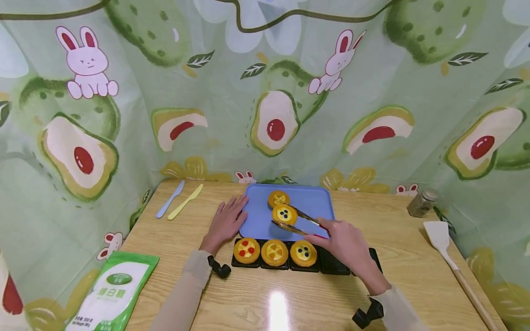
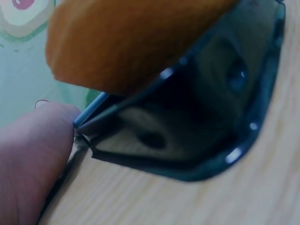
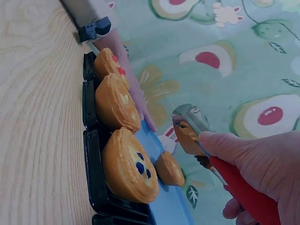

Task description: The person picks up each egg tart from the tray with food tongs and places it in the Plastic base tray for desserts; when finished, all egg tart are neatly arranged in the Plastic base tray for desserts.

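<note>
We curl our right hand's [image 1: 345,241] fingers round one tongs [image 3: 241,190], its tart [image 1: 284,214] over the tray [image 1: 312,195], ahead and left of them. Our left hand [image 1: 228,219] lies straight-fingered by the tray's left edge. We count five tarts: one gripped, one on the tray, three in the box [image 1: 333,264].

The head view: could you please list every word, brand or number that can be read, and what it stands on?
"绵白糖": large green characters on the front of the bag.
"300": lower-left small print on the bag; the words beneath appear to be "Net Weight".
Too small or blurred to read: the characters in the bag's green oval logo, its remaining small print, and the writing in its bottom green patch.
</note>
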